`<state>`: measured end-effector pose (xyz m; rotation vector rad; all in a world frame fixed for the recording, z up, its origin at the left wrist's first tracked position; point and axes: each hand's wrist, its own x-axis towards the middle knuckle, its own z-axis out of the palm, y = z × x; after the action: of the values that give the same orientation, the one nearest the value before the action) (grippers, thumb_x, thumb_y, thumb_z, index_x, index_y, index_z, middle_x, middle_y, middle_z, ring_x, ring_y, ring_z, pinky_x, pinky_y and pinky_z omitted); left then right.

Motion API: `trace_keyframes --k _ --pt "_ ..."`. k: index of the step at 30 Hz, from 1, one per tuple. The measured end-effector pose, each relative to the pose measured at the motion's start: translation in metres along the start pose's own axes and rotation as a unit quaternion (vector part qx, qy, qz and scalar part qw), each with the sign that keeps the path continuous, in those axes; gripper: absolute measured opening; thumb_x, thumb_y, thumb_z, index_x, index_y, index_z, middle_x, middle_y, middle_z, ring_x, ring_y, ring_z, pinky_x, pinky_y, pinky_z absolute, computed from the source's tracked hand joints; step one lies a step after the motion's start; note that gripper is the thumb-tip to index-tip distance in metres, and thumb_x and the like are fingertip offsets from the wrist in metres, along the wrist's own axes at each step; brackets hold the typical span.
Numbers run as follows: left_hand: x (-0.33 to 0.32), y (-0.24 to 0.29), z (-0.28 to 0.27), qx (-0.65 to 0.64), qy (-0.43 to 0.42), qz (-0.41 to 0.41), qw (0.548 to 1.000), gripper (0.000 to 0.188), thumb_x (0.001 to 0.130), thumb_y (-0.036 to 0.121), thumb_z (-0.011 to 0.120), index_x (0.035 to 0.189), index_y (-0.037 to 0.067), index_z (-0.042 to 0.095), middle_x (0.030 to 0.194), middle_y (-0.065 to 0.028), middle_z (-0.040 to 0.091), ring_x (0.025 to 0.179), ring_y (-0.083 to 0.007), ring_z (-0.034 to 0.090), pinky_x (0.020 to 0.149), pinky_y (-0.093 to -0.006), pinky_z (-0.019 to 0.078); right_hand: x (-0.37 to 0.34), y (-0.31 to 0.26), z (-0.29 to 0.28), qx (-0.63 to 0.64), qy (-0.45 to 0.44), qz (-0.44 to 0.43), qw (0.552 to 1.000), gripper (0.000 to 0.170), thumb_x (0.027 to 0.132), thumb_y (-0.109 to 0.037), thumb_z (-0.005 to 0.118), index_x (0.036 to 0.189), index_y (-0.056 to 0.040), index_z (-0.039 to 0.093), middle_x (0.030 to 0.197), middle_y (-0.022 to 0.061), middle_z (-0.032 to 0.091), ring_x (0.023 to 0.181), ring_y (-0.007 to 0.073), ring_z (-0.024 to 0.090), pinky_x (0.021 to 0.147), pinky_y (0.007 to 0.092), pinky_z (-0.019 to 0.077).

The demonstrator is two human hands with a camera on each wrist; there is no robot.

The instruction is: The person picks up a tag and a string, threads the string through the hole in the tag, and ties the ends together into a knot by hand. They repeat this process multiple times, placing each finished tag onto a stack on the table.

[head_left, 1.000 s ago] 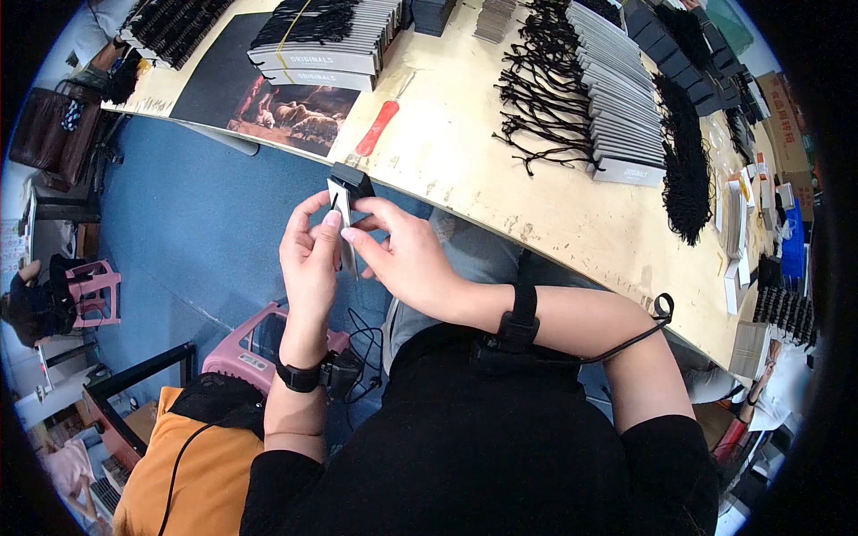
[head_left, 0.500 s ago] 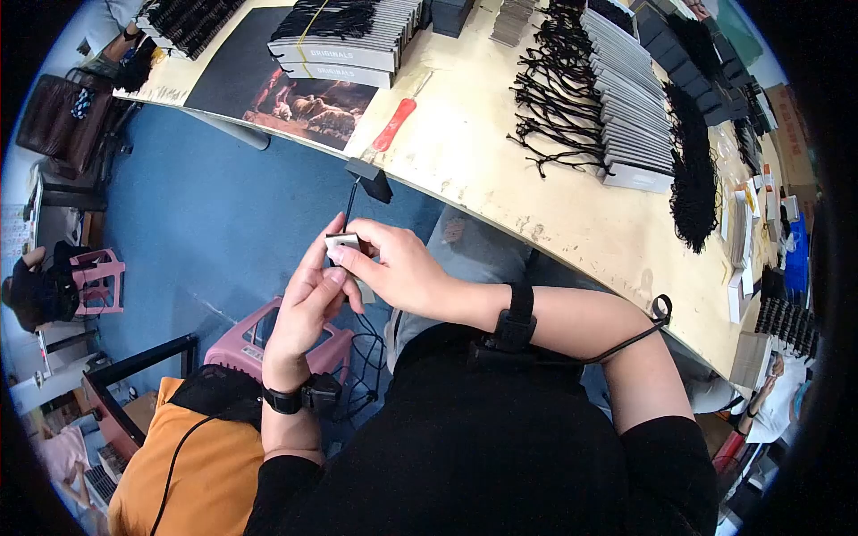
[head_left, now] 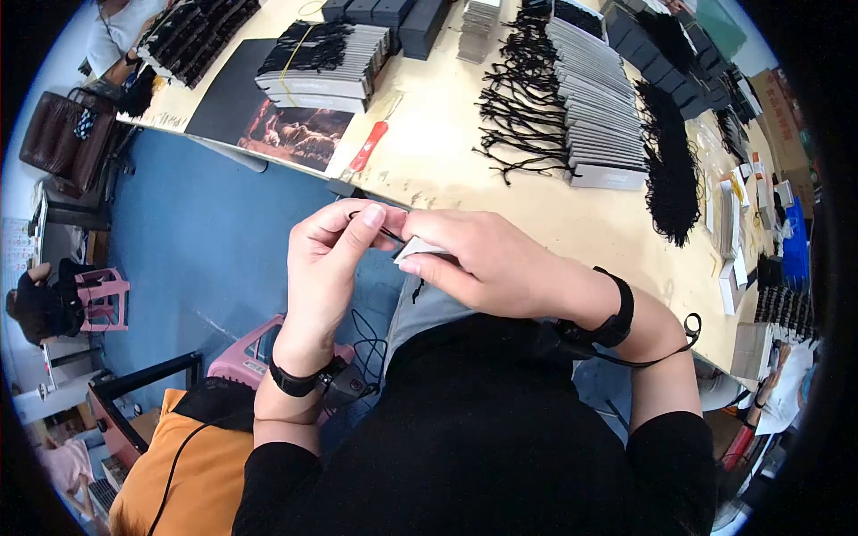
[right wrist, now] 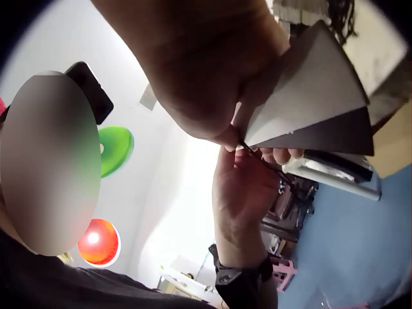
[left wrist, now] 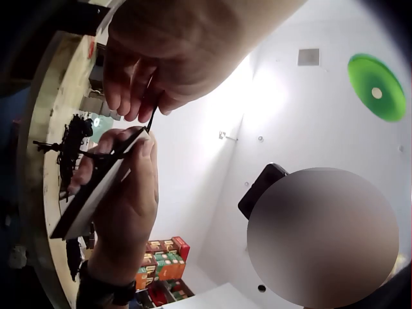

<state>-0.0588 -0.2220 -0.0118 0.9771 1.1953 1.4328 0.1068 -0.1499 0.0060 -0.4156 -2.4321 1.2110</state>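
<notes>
My right hand holds a folded card tag, pale grey on one face and black on the other, between thumb and fingers. A thin black cord runs from the end of the tag to my left hand, whose thumb and forefinger pinch it. The left wrist view shows the cord taut between the two hands, with a knotted black end sticking out beside the tag. Both hands are in front of the table edge, near a small dark block fixed there.
On the wooden table lie a red-handled tool, a dark printed sheet under a banded stack of corded tags, a long row of tags and a black cord bundle. A pink stool stands below.
Both hands have moved right, away from the dark block at the table edge. The cord, stretched from that block half a second ago, is off it and now pinched by my left hand.
</notes>
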Motion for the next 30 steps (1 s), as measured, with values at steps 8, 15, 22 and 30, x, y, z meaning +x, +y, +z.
trace_keyframes --k 8,15,22,30 --pt "0.021 0.016 0.049 0.100 -0.034 0.103 0.989 0.021 0.089 0.014 0.050 0.081 -0.003 0.059 0.070 -0.0066 0.061 0.062 -0.0101 0.057 0.057 -0.0211 0.0458 -0.047 0.005 -0.053 -0.038 0.113 -0.047 0.992 0.049 0.068 -0.003 0.055 0.115 -0.0082 0.040 0.096 0.0121 0.056 0.069 0.0304 0.058 0.065 0.0367 0.0474" --pt "0.035 0.019 0.093 -0.082 -0.147 0.111 0.979 0.027 0.090 0.021 0.048 0.084 -0.004 0.055 0.084 -0.0116 0.058 0.071 -0.0179 0.061 0.062 -0.0273 0.0500 -0.077 0.010 -0.072 -0.124 0.251 -0.145 0.949 0.047 0.064 0.006 0.058 0.107 -0.0136 0.057 0.095 0.0088 0.053 0.071 0.0173 0.057 0.054 0.0262 0.0481" --pt "0.038 0.020 0.117 -0.280 -0.151 0.076 0.945 0.029 0.089 0.029 0.048 0.093 0.000 0.049 0.089 -0.0099 0.056 0.079 -0.0180 0.060 0.070 -0.0303 0.0500 -0.095 0.020 -0.066 0.304 0.288 -0.123 0.900 0.037 0.091 -0.030 0.041 0.116 -0.0034 0.050 0.122 0.0201 0.044 0.090 0.0210 0.057 0.076 0.0297 0.0489" --pt "0.041 0.015 0.122 -0.299 -0.105 0.075 0.945 0.021 0.089 0.024 0.048 0.093 0.005 0.051 0.085 -0.0066 0.055 0.088 -0.0185 0.055 0.078 -0.0322 0.0474 -0.101 0.030 -0.064 0.301 0.386 -0.043 0.871 0.042 0.094 -0.031 0.034 0.117 0.0003 0.050 0.114 0.0084 0.050 0.101 0.0142 0.047 0.088 0.0260 0.0363"
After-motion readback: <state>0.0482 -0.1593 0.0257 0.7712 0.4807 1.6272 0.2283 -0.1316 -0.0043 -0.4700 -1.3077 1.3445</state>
